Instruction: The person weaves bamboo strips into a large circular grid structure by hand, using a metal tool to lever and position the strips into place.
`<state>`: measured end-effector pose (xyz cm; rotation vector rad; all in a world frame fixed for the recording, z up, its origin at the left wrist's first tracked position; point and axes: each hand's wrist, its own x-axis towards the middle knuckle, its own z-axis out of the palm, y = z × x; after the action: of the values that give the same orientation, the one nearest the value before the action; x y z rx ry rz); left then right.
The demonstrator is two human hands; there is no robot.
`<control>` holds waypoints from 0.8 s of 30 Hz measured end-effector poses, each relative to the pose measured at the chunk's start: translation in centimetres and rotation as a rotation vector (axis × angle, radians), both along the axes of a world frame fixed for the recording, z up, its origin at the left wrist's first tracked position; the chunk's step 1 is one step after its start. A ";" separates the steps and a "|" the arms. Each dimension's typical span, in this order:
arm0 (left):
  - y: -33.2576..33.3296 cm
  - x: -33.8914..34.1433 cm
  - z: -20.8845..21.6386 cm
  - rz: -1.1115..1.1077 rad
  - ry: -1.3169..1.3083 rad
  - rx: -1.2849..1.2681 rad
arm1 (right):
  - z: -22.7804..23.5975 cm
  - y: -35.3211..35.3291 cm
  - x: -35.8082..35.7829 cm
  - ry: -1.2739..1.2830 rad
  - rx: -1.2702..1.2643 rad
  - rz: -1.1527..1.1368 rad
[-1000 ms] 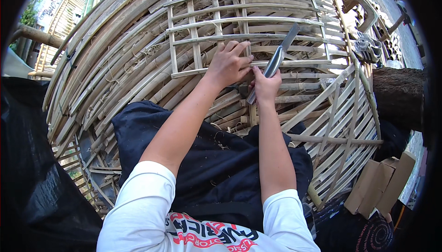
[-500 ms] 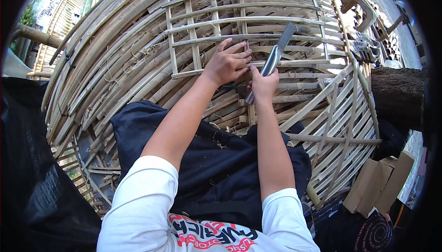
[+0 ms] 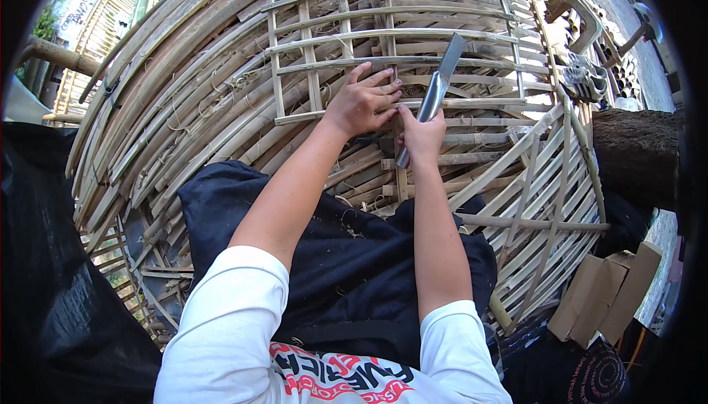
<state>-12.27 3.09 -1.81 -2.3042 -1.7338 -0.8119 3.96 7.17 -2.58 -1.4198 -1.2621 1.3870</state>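
A lattice of split bamboo slats (image 3: 457,101) lies in front of me, its crosspieces tied over long curved slats. My left hand (image 3: 363,101) rests on its near edge, fingers bent over the end of an upright slat and holding it; the thumb side is partly hidden. Close beside it, my right hand (image 3: 422,136) is wrapped round a knife (image 3: 438,94) with a shiny tube-like metal handle. The flat, square-ended blade points up and away, above the lattice. The handle's lower end sticks out below my fist, near the upright slat.
A thick pile of curved bamboo strips (image 3: 169,87) lies under and left of the lattice. Dark cloth (image 3: 317,234) covers my lap. At the right are a slatted bamboo panel (image 3: 546,205), a log (image 3: 634,149) and a cardboard box (image 3: 601,293). A hammer (image 3: 643,24) is at the upper right.
The knife has tilted slightly, its blade tip shifting a little to the left. My right hand has moved a touch left; my left hand stays in place.
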 end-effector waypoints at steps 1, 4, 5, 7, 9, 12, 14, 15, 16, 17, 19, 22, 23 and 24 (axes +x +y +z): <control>0.1 0.0 -0.1 -0.001 0.006 0.006 | -0.2 0.1 0.0 -0.010 0.006 0.002; -0.2 -0.2 -0.1 0.008 0.027 0.009 | 0.1 0.0 -0.1 0.005 -0.023 0.010; -0.2 -0.1 -0.1 0.013 0.033 0.007 | 0.3 0.0 -0.1 0.016 -0.038 0.011; -0.3 0.1 -0.1 0.023 0.032 0.007 | -0.1 0.1 0.1 0.017 -0.034 0.006; -0.2 0.3 -0.2 0.029 0.022 0.018 | -0.1 0.3 0.0 0.013 -0.018 0.005; -0.4 0.7 -0.6 0.064 -0.023 0.034 | -0.1 0.4 0.1 -0.004 0.008 0.022; -0.4 0.8 -0.8 0.063 -0.054 0.039 | -0.1 0.5 0.0 -0.007 0.015 0.043; -0.4 0.7 -0.8 0.063 -0.056 0.040 | -0.1 0.4 -0.2 -0.006 0.019 0.037; -0.4 0.6 -0.8 0.063 -0.058 0.041 | 0.0 0.3 -0.3 -0.006 0.023 0.032; -0.4 0.6 -0.7 0.051 -0.060 0.031 | 0.0 0.2 -0.2 -0.012 0.027 0.026; -0.3 0.6 -0.4 0.049 -0.039 0.022 | -0.2 0.3 -0.1 -0.010 0.031 0.023; -0.3 0.9 -0.4 0.068 -0.010 0.028 | 0.1 0.2 0.0 0.027 -0.002 0.026; -0.3 1.1 -0.5 0.075 -0.003 0.037 | 0.3 0.3 0.1 0.043 -0.017 0.027; -0.4 1.2 -0.5 0.086 -0.006 0.037 | 0.2 0.3 0.0 0.030 -0.016 0.027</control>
<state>-11.10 2.66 -2.35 -2.1892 -1.7909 -0.8291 3.96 7.44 -2.35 -1.3926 -1.2573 1.4341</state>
